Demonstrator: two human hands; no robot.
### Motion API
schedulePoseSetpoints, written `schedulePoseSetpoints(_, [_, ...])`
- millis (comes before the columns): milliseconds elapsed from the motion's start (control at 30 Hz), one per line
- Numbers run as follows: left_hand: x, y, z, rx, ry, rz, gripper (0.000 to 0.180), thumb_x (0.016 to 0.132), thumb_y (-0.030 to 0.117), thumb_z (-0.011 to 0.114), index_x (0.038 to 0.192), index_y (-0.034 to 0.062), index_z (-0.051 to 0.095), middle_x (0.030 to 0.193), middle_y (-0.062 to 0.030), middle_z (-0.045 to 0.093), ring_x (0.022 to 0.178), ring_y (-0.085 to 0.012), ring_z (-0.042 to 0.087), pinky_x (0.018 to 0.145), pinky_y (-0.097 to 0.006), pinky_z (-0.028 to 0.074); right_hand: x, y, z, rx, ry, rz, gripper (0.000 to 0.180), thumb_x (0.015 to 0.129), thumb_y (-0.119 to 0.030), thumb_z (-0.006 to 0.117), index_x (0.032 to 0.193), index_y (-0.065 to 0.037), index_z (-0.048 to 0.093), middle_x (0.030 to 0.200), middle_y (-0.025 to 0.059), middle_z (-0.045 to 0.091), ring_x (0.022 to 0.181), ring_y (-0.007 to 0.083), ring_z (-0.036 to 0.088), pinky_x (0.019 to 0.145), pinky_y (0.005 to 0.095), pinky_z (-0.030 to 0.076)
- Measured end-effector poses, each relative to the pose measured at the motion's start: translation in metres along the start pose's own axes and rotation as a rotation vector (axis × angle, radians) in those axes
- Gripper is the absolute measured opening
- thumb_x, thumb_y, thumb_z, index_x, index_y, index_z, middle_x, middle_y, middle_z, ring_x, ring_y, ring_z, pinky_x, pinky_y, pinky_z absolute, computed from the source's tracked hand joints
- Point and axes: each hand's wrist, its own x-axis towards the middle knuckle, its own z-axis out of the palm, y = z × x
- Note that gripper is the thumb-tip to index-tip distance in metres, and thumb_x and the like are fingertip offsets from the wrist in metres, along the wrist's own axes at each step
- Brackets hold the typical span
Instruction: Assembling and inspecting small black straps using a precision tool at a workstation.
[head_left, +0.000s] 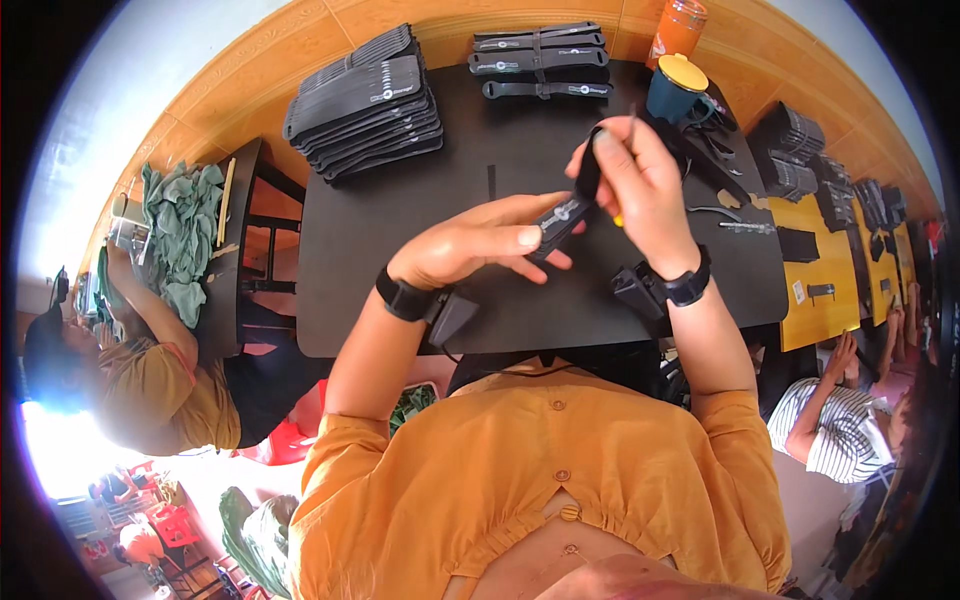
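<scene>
My left hand (470, 240) holds the printed end of a black strap (560, 222) between thumb and fingers, above the middle of the dark table. The strap bends upward from there into my right hand (648, 190), whose thumb and fingers pinch it near its upper end. A small yellow piece (618, 220) shows under my right hand, and a thin dark point (632, 113) sticks up above it. They may belong to one tool in my palm; I cannot tell. Beneath the hands, a short narrow dark strip (491, 182) lies on the table (420, 300).
A tall stack of black straps (370, 105) stands at the back left, with tied bundles (540, 62) beside it. At the back right are a teal mug (672, 95) with a yellow lid, an orange bottle (680, 25) and loose straps (715, 165). People sit at both sides.
</scene>
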Motion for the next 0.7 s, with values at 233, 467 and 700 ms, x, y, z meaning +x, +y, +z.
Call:
schedulePoseSetpoints(233, [0.007, -0.002, 0.016, -0.351, -0.091, -0.140, 0.049, 0.086, 0.021, 0.065, 0.127, -0.0034, 0.053, 0.119, -0.0201, 0.061, 0.107, -0.0309, 0.064, 0.083, -0.039, 0.056, -0.039, -0.009, 0.024, -0.189, -0.108, -0.150, 0.014, 0.100, -0.013, 0.056, 0.100, 0.001, 0.058, 0.074, 0.0032, 0.063, 0.057, 0.0071, 0.057, 0.052, 0.0216, 0.044])
schedulePoseSetpoints(467, [0.001, -0.005, 0.050, -0.333, 0.038, -0.133, 0.042, 0.094, 0.011, 0.058, 0.132, 0.0033, 0.042, 0.087, -0.0018, 0.056, 0.068, -0.0072, 0.046, 0.056, -0.019, 0.037, -0.049, -0.008, 0.017, 0.257, 0.114, 0.087, 0.016, 0.102, -0.020, 0.052, 0.100, -0.004, 0.055, 0.087, 0.0112, 0.069, 0.048, 0.0041, 0.047, 0.042, 0.0184, 0.039])
schedulePoseSetpoints(700, [-0.014, -0.022, 0.058, 0.055, 0.036, 0.004, 0.045, 0.098, 0.013, 0.051, 0.140, 0.0000, 0.040, 0.085, 0.0004, 0.051, 0.073, -0.0063, 0.044, 0.062, -0.020, 0.037, -0.033, -0.009, -0.018, 0.391, 0.344, -0.027, 0.020, 0.102, -0.024, 0.052, 0.097, -0.006, 0.057, 0.088, 0.0124, 0.069, 0.044, 0.0059, 0.044, 0.041, 0.0203, 0.035])
